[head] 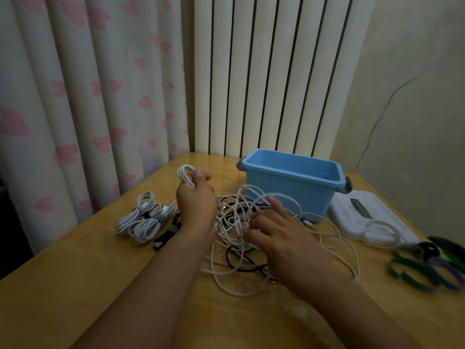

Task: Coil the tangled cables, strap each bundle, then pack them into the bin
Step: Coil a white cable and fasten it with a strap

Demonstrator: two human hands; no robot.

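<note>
The right hand [274,238], fingers spread loosely, rests on the tangled heap of white and black cables [241,248] mid-table; a hard pull could tighten knots. Farther left, the left hand [195,197] grips a small white coil [185,173], which could spring loose. The empty blue plastic bin [293,183] stands beyond.

No readable text, label, brand, number or sign shows anywhere in the frame.
</note>
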